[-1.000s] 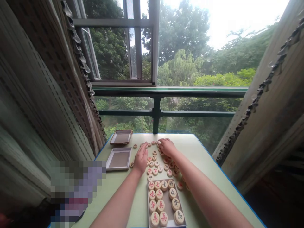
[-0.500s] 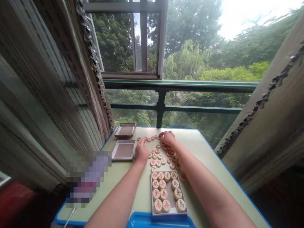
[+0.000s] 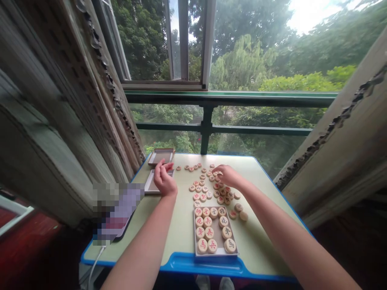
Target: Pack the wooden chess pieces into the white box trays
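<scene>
My left hand [image 3: 165,182] is raised over the white box lid [image 3: 150,187], its fingers loosely curled and apart, with nothing seen in them. My right hand [image 3: 227,175] reaches over a cluster of wooden Chinese chess pieces [image 3: 224,190], fingers bent and somewhat apart; its fingertips are at the pieces near the far end. Whether they touch one is too small to make out. Close to me stands a shallow open box [image 3: 216,229] with round pieces marked in red and black, set in columns. Other loose pieces [image 3: 203,197] lie just beyond the box.
A brown-rimmed tray [image 3: 161,156] stands at the table's far left corner. A blurred-out phone-like object [image 3: 119,215] with a white cable [image 3: 96,264] lies on the left. The pale green table [image 3: 266,237] has a blue edge. Curtains flank the railing and window.
My left hand has lifted and moved left, away from the far row of pieces to over the lid. My right hand has shifted right and nearer, over the cluster. The view has tilted down.
</scene>
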`<state>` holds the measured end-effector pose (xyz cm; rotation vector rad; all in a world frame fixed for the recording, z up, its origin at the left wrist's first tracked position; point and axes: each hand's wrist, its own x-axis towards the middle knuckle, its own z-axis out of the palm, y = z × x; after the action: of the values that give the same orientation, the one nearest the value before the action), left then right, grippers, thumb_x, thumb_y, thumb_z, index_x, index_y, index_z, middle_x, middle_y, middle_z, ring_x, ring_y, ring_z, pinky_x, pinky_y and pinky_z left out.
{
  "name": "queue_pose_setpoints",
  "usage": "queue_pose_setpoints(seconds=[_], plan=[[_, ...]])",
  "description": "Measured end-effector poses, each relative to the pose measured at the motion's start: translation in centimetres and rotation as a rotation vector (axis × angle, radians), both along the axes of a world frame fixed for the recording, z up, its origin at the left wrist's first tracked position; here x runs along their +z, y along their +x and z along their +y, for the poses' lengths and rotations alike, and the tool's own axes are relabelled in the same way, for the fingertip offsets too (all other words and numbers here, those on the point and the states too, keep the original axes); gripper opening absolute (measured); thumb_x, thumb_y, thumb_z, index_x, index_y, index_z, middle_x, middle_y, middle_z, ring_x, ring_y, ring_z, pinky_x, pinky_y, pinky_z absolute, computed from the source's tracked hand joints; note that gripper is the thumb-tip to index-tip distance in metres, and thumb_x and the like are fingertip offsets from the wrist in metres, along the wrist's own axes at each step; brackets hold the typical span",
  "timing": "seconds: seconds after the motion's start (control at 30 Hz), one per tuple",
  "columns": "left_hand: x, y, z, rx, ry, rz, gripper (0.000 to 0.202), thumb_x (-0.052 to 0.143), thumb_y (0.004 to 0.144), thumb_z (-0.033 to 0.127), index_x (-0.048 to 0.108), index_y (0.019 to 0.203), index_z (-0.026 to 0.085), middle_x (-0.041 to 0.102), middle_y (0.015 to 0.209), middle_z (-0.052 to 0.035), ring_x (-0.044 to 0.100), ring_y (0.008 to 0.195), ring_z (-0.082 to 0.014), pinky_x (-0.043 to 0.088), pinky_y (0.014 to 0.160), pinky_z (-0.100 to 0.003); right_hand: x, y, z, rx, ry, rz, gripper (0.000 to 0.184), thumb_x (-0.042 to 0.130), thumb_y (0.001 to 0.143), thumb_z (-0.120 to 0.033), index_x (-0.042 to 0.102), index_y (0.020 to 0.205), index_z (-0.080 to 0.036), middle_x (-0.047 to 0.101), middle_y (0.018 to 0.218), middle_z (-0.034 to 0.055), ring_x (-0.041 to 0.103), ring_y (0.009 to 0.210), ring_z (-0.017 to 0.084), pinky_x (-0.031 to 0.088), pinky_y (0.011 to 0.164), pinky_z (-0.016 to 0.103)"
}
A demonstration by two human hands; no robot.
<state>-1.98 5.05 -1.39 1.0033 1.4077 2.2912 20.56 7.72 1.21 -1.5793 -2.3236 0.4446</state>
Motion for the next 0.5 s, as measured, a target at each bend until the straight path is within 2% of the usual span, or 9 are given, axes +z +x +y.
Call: queue_pose_setpoints(seconds=[0.07, 0.13, 0.2, 0.23, 0.3, 0.4, 0.5], plan=[[0.6, -0.4, -0.4, 0.003, 0.011, -0.034, 0.039, 0.03, 0.085, 0.028, 0.054, 0.11, 0.011, 0.064, 0.075, -0.0068, 0.063, 0.07, -0.0141, 0.049, 0.065, -0.025, 0.3, 0.2, -2.1, 0.151, 0.0, 0.055, 0.034, 0.048, 0.075, -0.009, 0.069, 0.098, -0.022, 0.062, 0.111, 0.0052, 0.056, 0.098, 0.019, 0.041, 0.086, 0.028], [1.0, -0.9, -1.0, 0.032, 0.004, -0.023, 0.041, 0.029, 0.086, 0.028, 0.055, 0.112, 0.01, 0.063, 0.069, -0.0051, 0.061, 0.063, -0.0135, 0.049, 0.061, -0.025, 0.5, 0.6, -3.9, 0.23, 0.01, 0.028, 0.032, 0.047, 0.076, -0.01, 0.069, 0.095, -0.023, 0.064, 0.108, 0.0036, 0.056, 0.098, 0.019, 0.041, 0.086, 0.029], [1.4, -1.2, -1.7, 0.045, -0.011, 0.121, 0.042, 0.027, 0.087, 0.029, 0.056, 0.112, 0.011, 0.062, 0.068, -0.0043, 0.06, 0.062, -0.0137, 0.048, 0.061, -0.026, 0.6, 1.3, -5.3, 0.175, 0.009, -0.06, 0.031, 0.047, 0.076, -0.011, 0.07, 0.094, -0.023, 0.067, 0.101, 0.004, 0.057, 0.095, 0.02, 0.043, 0.081, 0.03], [1.5, -1.2, -2.1, 0.012, -0.025, 0.262, 0.041, 0.029, 0.087, 0.03, 0.057, 0.111, 0.012, 0.063, 0.07, -0.0047, 0.06, 0.066, -0.0144, 0.048, 0.065, -0.027, 0.7, 1.8, -5.8, 0.111, 0.0, -0.109, 0.03, 0.048, 0.076, -0.012, 0.07, 0.093, -0.023, 0.068, 0.098, 0.0047, 0.058, 0.091, 0.021, 0.043, 0.077, 0.03], [1.4, -0.8, -2.6, -0.164, -0.063, 0.636, 0.036, 0.036, 0.086, 0.031, 0.062, 0.106, 0.015, 0.065, 0.081, -0.0063, 0.059, 0.079, -0.0168, 0.047, 0.077, -0.031, 0.5, 2.9, -6.3, -0.034, -0.018, -0.174, 0.028, 0.049, 0.075, -0.014, 0.07, 0.091, -0.023, 0.068, 0.094, 0.0053, 0.06, 0.086, 0.021, 0.043, 0.071, 0.029], [0.6, 0.4, -2.8, -0.514, -0.179, 1.123, 0.026, 0.052, 0.078, 0.031, 0.069, 0.095, 0.021, 0.066, 0.089, -0.0068, 0.055, 0.091, -0.0212, 0.042, 0.087, -0.035, -0.2, 4.2, -6.5, -0.218, 0.071, -0.099, 0.027, 0.045, 0.079, -0.018, 0.068, 0.092, -0.023, 0.068, 0.095, 0.0042, 0.06, 0.086, 0.019, 0.042, 0.07, 0.027], [-0.5, 1.5, -2.7, -0.674, -0.323, 1.266, 0.021, 0.059, 0.074, 0.034, 0.072, 0.086, 0.023, 0.065, 0.085, -0.0074, 0.054, 0.089, -0.0231, 0.043, 0.085, -0.035, -1.3, 4.6, -6.5, -0.286, 0.179, 0.017, 0.026, 0.043, 0.084, -0.025, 0.067, 0.093, -0.022, 0.068, 0.094, 0.0044, 0.059, 0.086, 0.017, 0.041, 0.073, 0.025]])
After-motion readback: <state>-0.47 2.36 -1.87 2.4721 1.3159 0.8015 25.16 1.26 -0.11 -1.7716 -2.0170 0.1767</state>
